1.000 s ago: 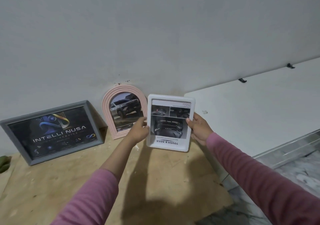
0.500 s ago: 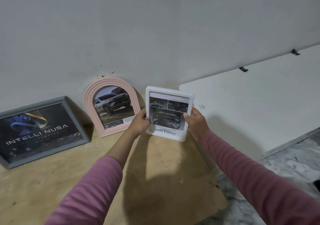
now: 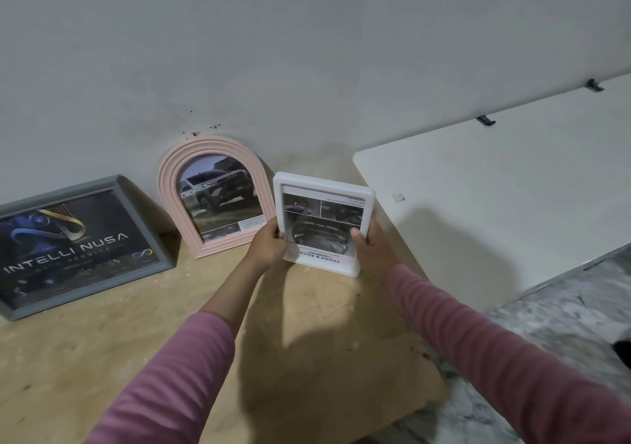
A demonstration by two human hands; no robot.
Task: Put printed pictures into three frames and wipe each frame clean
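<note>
I hold a white rectangular frame (image 3: pixel 322 220) upright, its car print upside down, with its lower edge just above or on the plywood board (image 3: pixel 143 348). My left hand (image 3: pixel 266 247) grips its left side and my right hand (image 3: pixel 370 247) its right side. Left of it a pink arched frame (image 3: pixel 213 197) with a car picture leans on the wall. Further left a grey frame (image 3: pixel 78 242) with a dark "INTELLI NUSA" print also leans back.
A white panel (image 3: pixel 495 187) lies to the right of the board, along the grey wall (image 3: pixel 307 51). Marble floor (image 3: pixel 563 307) shows at the lower right, with a dark object (image 3: pixel 623 351) at the frame's right edge.
Both hands have carried the white frame lower and further from me, down toward the board beside the pink frame. The view shifted slightly.
</note>
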